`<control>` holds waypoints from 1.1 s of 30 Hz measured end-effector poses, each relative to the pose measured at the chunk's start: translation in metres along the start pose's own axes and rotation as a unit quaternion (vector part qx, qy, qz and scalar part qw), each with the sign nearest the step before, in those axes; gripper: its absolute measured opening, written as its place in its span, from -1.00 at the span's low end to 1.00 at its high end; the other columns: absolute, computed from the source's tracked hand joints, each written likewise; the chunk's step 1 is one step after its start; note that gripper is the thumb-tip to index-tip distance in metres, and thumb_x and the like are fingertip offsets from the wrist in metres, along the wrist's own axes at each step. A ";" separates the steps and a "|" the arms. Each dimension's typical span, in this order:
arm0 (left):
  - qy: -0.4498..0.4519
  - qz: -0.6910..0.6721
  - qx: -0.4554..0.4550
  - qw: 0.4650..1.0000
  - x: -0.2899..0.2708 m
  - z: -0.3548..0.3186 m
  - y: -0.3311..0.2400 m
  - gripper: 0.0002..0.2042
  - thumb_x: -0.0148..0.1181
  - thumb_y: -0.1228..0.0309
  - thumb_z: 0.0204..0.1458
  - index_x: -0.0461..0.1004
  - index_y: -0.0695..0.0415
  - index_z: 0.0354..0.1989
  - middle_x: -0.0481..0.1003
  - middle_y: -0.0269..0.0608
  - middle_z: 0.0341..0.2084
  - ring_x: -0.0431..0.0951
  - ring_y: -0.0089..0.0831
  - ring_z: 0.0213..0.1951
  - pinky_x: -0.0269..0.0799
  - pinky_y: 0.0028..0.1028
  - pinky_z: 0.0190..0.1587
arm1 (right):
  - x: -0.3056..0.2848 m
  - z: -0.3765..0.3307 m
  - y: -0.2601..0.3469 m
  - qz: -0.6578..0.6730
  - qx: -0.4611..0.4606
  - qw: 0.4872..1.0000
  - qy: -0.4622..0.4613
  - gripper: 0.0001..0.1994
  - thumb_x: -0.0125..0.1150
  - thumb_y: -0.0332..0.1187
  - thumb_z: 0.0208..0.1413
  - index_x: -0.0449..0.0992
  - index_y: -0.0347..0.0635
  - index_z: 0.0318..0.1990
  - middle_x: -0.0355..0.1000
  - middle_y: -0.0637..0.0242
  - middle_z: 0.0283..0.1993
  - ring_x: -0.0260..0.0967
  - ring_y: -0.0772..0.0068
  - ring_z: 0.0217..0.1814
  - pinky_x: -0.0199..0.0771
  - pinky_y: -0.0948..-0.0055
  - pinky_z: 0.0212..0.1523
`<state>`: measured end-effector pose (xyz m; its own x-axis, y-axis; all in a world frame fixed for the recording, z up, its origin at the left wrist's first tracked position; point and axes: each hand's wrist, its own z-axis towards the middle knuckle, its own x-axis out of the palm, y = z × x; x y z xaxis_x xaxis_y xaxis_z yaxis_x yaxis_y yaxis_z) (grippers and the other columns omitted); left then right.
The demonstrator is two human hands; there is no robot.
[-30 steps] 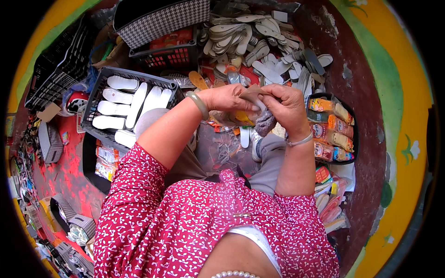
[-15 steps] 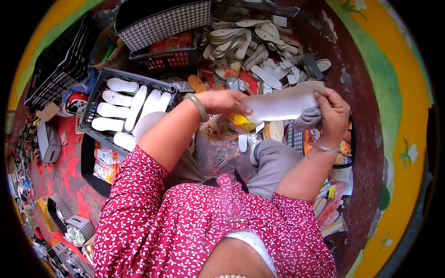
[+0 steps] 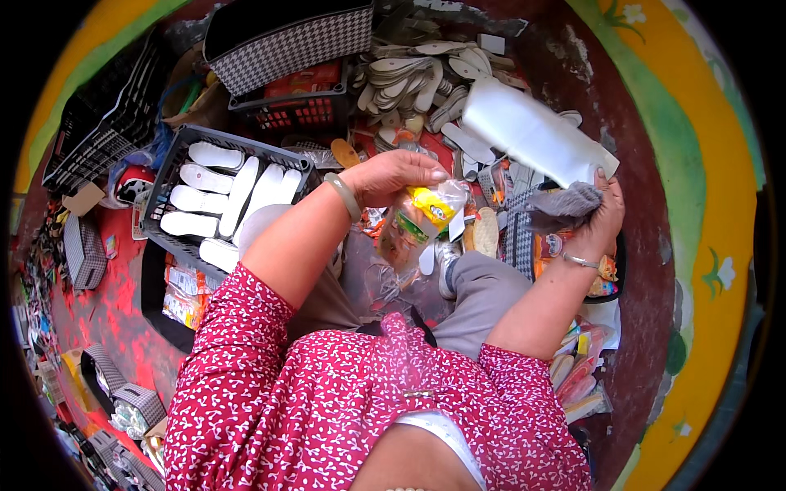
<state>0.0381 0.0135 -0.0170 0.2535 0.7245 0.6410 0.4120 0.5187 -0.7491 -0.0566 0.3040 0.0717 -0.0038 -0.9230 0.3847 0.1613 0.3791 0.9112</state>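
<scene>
My left hand (image 3: 397, 175) pinches the top of a see-through plastic bag (image 3: 412, 232) with a yellow header. The bag hangs over the space between my knees. In my right hand (image 3: 604, 216) are a glossy white sheet (image 3: 530, 132), which sticks out up and to the left, and a fuzzy grey piece of material (image 3: 562, 206) bunched below it. Whether these two are joined, I cannot tell. My fingers partly cover the edges of both.
A dark crate (image 3: 299, 159) of white insoles (image 3: 239, 193) stands at left. Behind are a large pile of insoles (image 3: 409, 78) and a houndstooth-patterned box (image 3: 295, 45). Packaged goods (image 3: 583, 360) lie by my right arm. A maroon wall (image 3: 647, 245) curves along the right.
My hands have moved apart. The white sheet has swung up and away from my left hand with the right, and the plastic bag now hangs down in fuller view.
</scene>
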 end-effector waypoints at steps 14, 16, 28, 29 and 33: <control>-0.286 -0.053 0.277 0.916 -0.027 -0.033 -0.067 -0.82 -0.02 0.38 0.14 0.37 0.25 -0.22 0.47 -0.19 -0.34 0.52 -0.43 -0.31 0.50 -0.44 -0.22 | 0.013 -0.015 -0.039 -0.390 0.140 0.847 0.335 -0.64 0.21 -0.48 -0.12 0.42 -0.33 -0.08 0.46 0.30 -0.29 0.34 0.58 -0.24 0.31 0.57 -0.19; -0.286 -0.016 0.249 0.925 -0.022 -0.033 -0.065 -0.81 -0.01 0.36 0.14 0.37 0.25 -0.21 0.47 -0.19 -0.34 0.52 -0.44 -0.30 0.52 -0.47 -0.26 | 0.010 -0.006 -0.044 -0.535 0.080 0.746 0.389 -0.68 0.24 -0.40 -0.19 0.47 -0.34 -0.22 0.45 0.14 -0.43 0.36 0.45 -0.39 0.34 0.44 -0.31; -0.173 0.004 0.241 0.955 0.004 -0.016 -0.048 -0.80 0.03 0.34 0.13 0.41 0.22 -0.21 0.48 -0.29 -0.35 0.49 -0.57 -0.33 0.47 -0.55 -0.26 | 0.058 -0.032 -0.059 -0.274 0.153 0.876 0.367 -0.30 0.33 -0.35 -0.15 0.19 -0.32 0.19 0.37 0.11 0.00 0.29 0.40 0.04 0.30 0.46 -0.01; -0.170 0.005 0.243 0.955 0.004 -0.007 -0.040 -0.80 0.04 0.35 0.13 0.42 0.23 -0.22 0.48 -0.29 -0.35 0.49 -0.59 -0.32 0.46 -0.57 -0.26 | 0.077 -0.042 -0.060 -0.198 0.176 0.882 0.390 -0.34 0.30 -0.38 -0.11 0.19 -0.33 0.19 0.35 0.15 0.04 0.25 0.44 0.09 0.28 0.47 0.03; -0.178 0.003 0.218 0.960 0.008 0.003 -0.030 -0.80 0.06 0.34 0.11 0.42 0.23 -0.24 0.48 -0.32 -0.38 0.47 -0.61 -0.34 0.44 -0.60 -0.27 | 0.088 -0.052 -0.090 -0.145 0.203 0.870 0.425 -0.68 0.22 -0.38 0.03 0.46 -0.36 -0.07 0.48 0.35 -0.18 0.37 0.63 -0.18 0.34 0.59 -0.12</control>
<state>0.0252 0.0053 0.0104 -0.0916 0.7973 0.5966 -0.0139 0.5980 -0.8014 -0.0198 0.1851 0.0157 0.7727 -0.6337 0.0383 -0.0866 -0.0454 0.9952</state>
